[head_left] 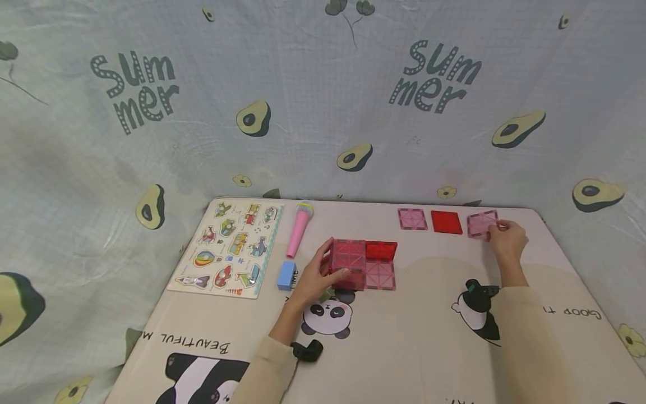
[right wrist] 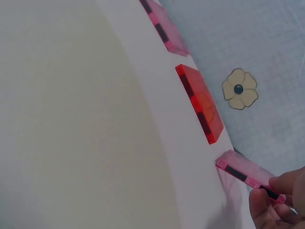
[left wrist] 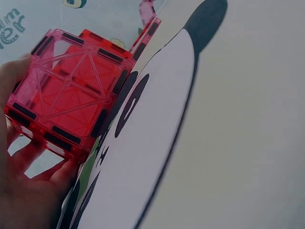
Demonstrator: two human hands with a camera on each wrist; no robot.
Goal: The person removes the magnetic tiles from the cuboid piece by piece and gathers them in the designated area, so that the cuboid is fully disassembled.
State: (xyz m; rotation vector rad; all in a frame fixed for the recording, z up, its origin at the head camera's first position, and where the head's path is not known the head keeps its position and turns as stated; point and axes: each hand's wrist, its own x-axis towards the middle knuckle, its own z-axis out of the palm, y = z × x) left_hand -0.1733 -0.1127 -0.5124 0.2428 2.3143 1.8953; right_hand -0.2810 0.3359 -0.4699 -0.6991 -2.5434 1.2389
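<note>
Pale blue-grey cloth (head_left: 313,67), printed with avocados and "summer", fills the top and both sides of the head view. Below it, the white tabletop (head_left: 404,342), with panda drawings and lettering, spans the middle and bottom of the frame. The puzzle board (head_left: 214,266) lies flat at centre left, its pieces showing vehicles and a balloon.

Near the centre stands the box (head_left: 348,255), built of see-through pink and red tiles with dark strips along their edges. Against its right side are a flat pink tile (head_left: 380,276) and, at that tile's far edge, an upright red tile (head_left: 381,251). Of the two hands, the left hand (head_left: 314,280) grips the box from the left, thumb across the near side. At the right of the frame, the right hand (head_left: 507,241) pinches the end tile (head_left: 478,224), a pink one, by its right edge; whether its lower edge touches the tabletop is hard to tell.

A pink microphone (head_left: 299,230) lies just right of the board. Left of the end tile lie a loose red tile (head_left: 446,222) and then a loose pink tile (head_left: 412,219), spaced apart. Smallest is the blue block (head_left: 286,275), between board and left hand.
</note>
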